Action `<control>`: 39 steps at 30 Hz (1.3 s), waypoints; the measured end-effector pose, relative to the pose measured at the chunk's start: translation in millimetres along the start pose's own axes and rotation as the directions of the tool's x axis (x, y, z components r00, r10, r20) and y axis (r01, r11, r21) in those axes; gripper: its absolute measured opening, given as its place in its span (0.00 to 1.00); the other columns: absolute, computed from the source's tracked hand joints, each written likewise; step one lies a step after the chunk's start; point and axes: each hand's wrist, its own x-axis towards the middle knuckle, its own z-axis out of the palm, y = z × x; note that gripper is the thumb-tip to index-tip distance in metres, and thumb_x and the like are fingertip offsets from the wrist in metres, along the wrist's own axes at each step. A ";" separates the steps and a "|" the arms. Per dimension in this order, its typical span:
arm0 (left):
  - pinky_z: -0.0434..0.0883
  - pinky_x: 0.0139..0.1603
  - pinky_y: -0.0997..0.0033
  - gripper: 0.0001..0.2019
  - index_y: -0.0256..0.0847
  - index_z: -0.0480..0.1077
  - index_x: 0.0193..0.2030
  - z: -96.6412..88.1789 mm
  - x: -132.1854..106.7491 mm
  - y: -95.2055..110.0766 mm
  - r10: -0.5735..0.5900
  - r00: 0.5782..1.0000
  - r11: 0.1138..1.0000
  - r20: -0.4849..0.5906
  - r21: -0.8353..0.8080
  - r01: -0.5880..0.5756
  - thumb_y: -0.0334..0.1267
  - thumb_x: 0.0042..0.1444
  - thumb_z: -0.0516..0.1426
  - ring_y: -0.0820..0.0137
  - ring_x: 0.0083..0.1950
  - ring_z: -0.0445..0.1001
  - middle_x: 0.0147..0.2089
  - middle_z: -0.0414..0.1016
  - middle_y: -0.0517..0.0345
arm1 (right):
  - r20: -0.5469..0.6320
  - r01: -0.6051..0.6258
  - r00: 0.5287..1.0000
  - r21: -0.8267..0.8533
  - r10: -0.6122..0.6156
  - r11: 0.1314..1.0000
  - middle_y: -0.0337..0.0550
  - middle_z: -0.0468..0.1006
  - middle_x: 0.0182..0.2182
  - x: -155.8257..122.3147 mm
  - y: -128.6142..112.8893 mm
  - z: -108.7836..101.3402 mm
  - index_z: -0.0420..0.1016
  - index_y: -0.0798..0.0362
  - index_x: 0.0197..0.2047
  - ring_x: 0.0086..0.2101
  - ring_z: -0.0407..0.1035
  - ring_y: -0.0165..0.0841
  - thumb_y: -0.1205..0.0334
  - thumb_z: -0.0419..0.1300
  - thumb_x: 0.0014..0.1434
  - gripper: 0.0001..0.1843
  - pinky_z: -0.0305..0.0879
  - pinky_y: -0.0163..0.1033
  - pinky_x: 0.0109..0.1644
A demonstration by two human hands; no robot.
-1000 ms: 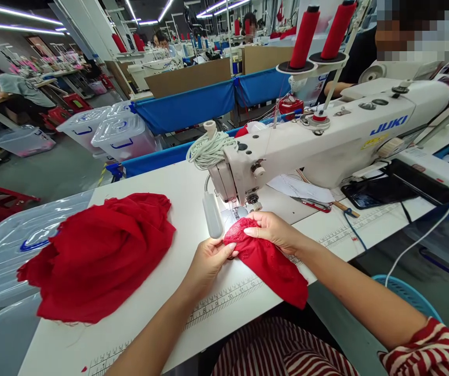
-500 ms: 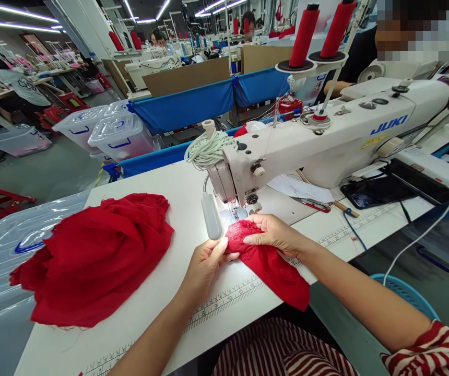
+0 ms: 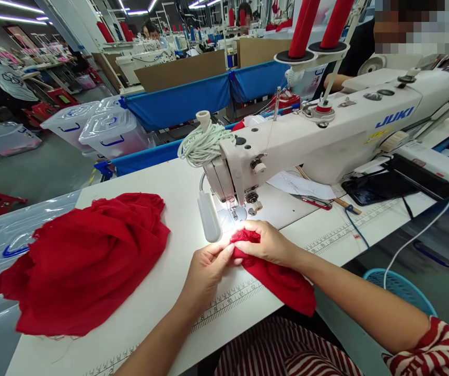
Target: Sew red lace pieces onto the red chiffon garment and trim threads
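Note:
A small red lace fabric piece [image 3: 279,282] lies on the white sewing table [image 3: 162,183], just in front of the presser foot [image 3: 235,213] of the white sewing machine [image 3: 326,136]. My left hand [image 3: 204,271] pinches the piece's left edge with closed fingers. From the right, my right hand [image 3: 267,241] is closed over its bunched top edge. The fabric's lower end hangs over the table's front edge toward my lap.
A large pile of red fabric [image 3: 87,261] covers the table's left part. Clear plastic bin lids [image 3: 9,240] sit beyond the left edge. Scissors [image 3: 314,200], paper and a phone [image 3: 369,192] lie right of the machine. A person [image 3: 345,62] sits behind it.
The lace edge, flat under my fingers before, is now bunched up between both hands, slightly nearer to me. The camera has tilted, shifting the scene a little.

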 end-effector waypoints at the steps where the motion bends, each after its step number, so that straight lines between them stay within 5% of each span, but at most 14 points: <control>1: 0.73 0.40 0.69 0.14 0.37 0.79 0.39 -0.3 0.0 -0.2 -0.011 1.000 1.000 0.002 0.003 0.011 0.45 0.50 0.63 0.66 0.34 0.78 0.36 0.81 0.53 | -0.005 -0.001 1.000 -0.024 0.001 1.000 0.35 0.72 0.26 0.3 0.2 1.3 0.71 0.55 0.31 0.28 0.66 0.27 0.69 0.57 0.53 0.02 0.63 0.32 0.31; 18: 0.69 0.40 0.73 0.11 0.39 0.80 0.38 -2.5 0.7 -8.2 0.046 0.998 0.995 0.036 0.087 -0.049 0.43 0.56 0.59 0.68 0.34 0.73 0.28 0.77 0.59 | 0.021 -0.165 0.986 0.098 0.163 0.981 0.34 0.69 0.23 4.5 0.2 0.0 0.67 0.54 0.28 0.25 0.63 0.28 0.67 0.59 0.47 0.03 0.59 0.33 0.27; 32: 0.74 0.40 0.70 0.11 0.38 0.80 0.36 -0.5 3.7 0.5 -0.064 0.997 0.995 0.040 -0.077 0.067 0.44 0.52 0.63 0.67 0.36 0.76 0.35 0.80 0.55 | -0.054 -0.101 0.993 0.054 0.104 0.993 0.32 0.60 0.22 6.5 1.0 -3.7 0.64 0.53 0.26 0.25 0.55 0.26 0.67 0.53 0.53 0.05 0.54 0.33 0.28; 39: 0.75 0.38 0.71 0.13 0.36 0.78 0.27 5.4 3.8 5.1 -0.065 0.995 0.989 -0.071 -0.139 0.055 0.45 0.45 0.67 0.69 0.31 0.75 0.27 0.76 0.57 | -0.025 -0.094 0.995 0.013 0.094 0.996 0.34 0.66 0.25 3.9 -1.1 -4.1 0.68 0.54 0.30 0.28 0.61 0.28 0.65 0.57 0.55 0.03 0.59 0.34 0.32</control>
